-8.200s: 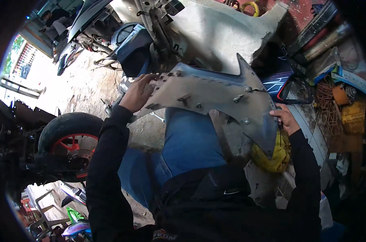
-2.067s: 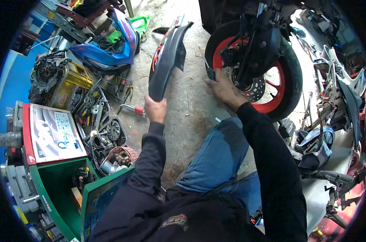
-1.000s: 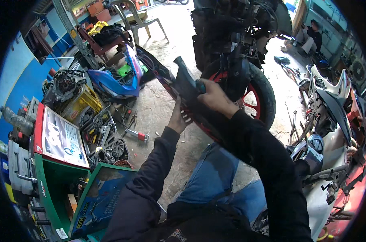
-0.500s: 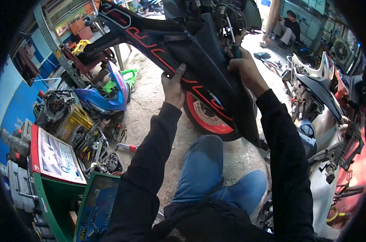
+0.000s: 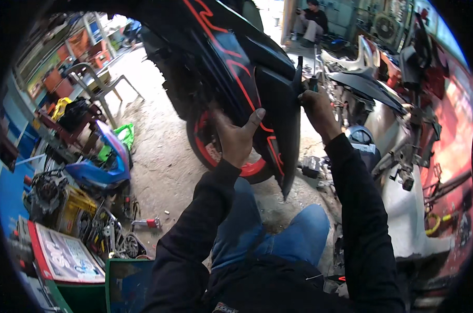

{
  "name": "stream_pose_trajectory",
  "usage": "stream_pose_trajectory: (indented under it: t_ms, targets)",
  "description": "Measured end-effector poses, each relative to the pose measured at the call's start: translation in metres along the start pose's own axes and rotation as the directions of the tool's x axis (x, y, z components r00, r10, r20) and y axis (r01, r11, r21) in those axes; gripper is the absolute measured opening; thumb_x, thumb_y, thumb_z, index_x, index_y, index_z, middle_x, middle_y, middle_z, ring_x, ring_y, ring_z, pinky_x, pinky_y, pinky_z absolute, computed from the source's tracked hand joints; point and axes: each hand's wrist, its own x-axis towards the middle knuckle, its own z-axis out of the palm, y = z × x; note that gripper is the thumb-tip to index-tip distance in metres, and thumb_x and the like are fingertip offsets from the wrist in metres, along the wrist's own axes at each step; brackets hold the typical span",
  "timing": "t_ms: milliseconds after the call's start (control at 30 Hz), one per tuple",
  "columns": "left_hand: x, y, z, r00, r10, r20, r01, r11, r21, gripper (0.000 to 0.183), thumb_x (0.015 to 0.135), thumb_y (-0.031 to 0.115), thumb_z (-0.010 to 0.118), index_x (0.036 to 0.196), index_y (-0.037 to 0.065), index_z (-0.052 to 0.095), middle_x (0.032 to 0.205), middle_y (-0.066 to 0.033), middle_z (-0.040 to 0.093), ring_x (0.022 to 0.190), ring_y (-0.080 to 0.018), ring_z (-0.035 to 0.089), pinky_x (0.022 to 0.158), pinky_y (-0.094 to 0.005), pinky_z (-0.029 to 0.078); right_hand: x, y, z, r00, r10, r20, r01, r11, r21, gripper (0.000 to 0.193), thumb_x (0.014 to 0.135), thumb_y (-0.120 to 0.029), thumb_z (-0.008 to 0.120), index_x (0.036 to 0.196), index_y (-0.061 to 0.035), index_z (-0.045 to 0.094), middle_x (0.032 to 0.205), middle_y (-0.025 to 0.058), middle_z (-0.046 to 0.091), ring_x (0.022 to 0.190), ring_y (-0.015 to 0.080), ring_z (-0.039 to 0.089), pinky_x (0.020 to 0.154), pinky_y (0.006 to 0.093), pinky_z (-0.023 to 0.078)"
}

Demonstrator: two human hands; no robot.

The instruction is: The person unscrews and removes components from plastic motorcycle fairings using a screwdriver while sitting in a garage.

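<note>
I'm holding a black fairing panel [image 5: 257,78] with red striping up against the side of the motorcycle, in front of its red-rimmed wheel [image 5: 220,151]. My left hand [image 5: 237,138] is pressing flat against the panel's face, palm on it, fingers spread and thumb up, propping it from below so it isn't sagging. My right hand [image 5: 315,107] is gripping the panel's rear edge, fingers wrapped around it, steadying that side at the bike's frame. The panel is hanging off the floor, its pointed lower tip just above my knees [image 5: 278,235], which are bent because I'm crouching close to the bike. To my left on the dirt floor [image 5: 158,167] are lying a blue fairing piece [image 5: 103,167], loose engine parts [image 5: 48,190] and a green box [image 5: 64,266]. Another person [image 5: 312,21] is sitting well apart at the back. White body panels [image 5: 403,208] are sitting to my right.
</note>
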Motion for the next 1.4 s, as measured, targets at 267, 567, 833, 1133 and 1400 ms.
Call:
stream_pose_trajectory:
  t_ms: [267, 567, 833, 1133, 1400]
  targets:
    - [0.009, 0.032, 0.064, 0.957, 0.052, 0.285, 0.03, 0.96, -0.279, 0.06, 0.081, 0.011, 0.077, 0.128, 0.001, 0.041, 0.115, -0.0123, 0.057, 0.106, -0.0188, 0.058, 0.094, -0.033, 0.047, -0.037, -0.02, -0.04, 0.946, 0.268, -0.184, -0.179, 0.903, 0.391, 0.019, 0.088, -0.001, 0.054, 0.106, -0.0011, 0.057, 0.098, 0.0057, 0.06, 0.09, 0.0161, 0.061, 0.086, 0.0331, 0.053]
    - [0.011, 0.043, 0.141, 0.862, 0.231, 0.451, -0.05, 0.924, -0.379, 0.05, 0.086, -0.003, 0.061, 0.132, 0.002, 0.042, 0.108, -0.016, 0.061, 0.096, -0.0225, 0.064, 0.083, -0.0335, 0.051, -0.045, -0.065, -0.067, 0.969, 0.184, -0.166, -0.112, 0.923, 0.369, 0.038, 0.095, -0.01, 0.056, 0.133, -0.0046, 0.048, 0.127, 0.0087, 0.059, 0.114, 0.0212, 0.061, 0.087, 0.0369, 0.055]
    - [-0.002, 0.04, 0.155, 0.687, 0.472, 0.553, -0.427, 0.877, -0.22, 0.071, 0.075, -0.013, 0.052, 0.142, 0.01, 0.044, 0.143, -0.0133, 0.047, 0.131, -0.0372, 0.041, 0.109, -0.0469, 0.033, -0.074, -0.112, -0.051, 0.927, 0.244, -0.284, -0.122, 0.914, 0.386, 0.032, 0.096, -0.011, 0.06, 0.126, -0.0025, 0.052, 0.118, 0.0095, 0.062, 0.107, 0.0193, 0.063, 0.086, 0.0337, 0.055]
    - [-0.034, 0.024, 0.129, 0.396, 0.424, 0.814, -0.567, 0.81, -0.147, 0.072, 0.081, -0.003, 0.055, 0.147, 0.021, 0.041, 0.15, -0.0078, 0.04, 0.137, -0.0318, 0.035, 0.108, -0.0491, 0.029, -0.138, -0.102, -0.059, 0.892, 0.237, -0.385, -0.056, 0.903, 0.427, 0.02, 0.099, -0.01, 0.054, 0.105, 0.0078, 0.062, 0.108, 0.0143, 0.064, 0.103, 0.0207, 0.065, 0.095, 0.0369, 0.056]
    - [-0.105, 0.009, 0.126, 0.128, 0.327, 0.936, -0.44, 0.865, -0.242, 0.077, 0.08, -0.01, 0.05, 0.148, 0.024, 0.039, 0.153, -0.0063, 0.037, 0.142, -0.0301, 0.03, 0.114, -0.0495, 0.026, -0.234, -0.074, -0.075, 0.681, 0.562, -0.47, -0.251, 0.782, 0.571, 0.023, 0.098, -0.012, 0.056, 0.114, 0.0035, 0.057, 0.112, 0.0142, 0.063, 0.101, 0.0223, 0.065, 0.088, 0.0361, 0.057]
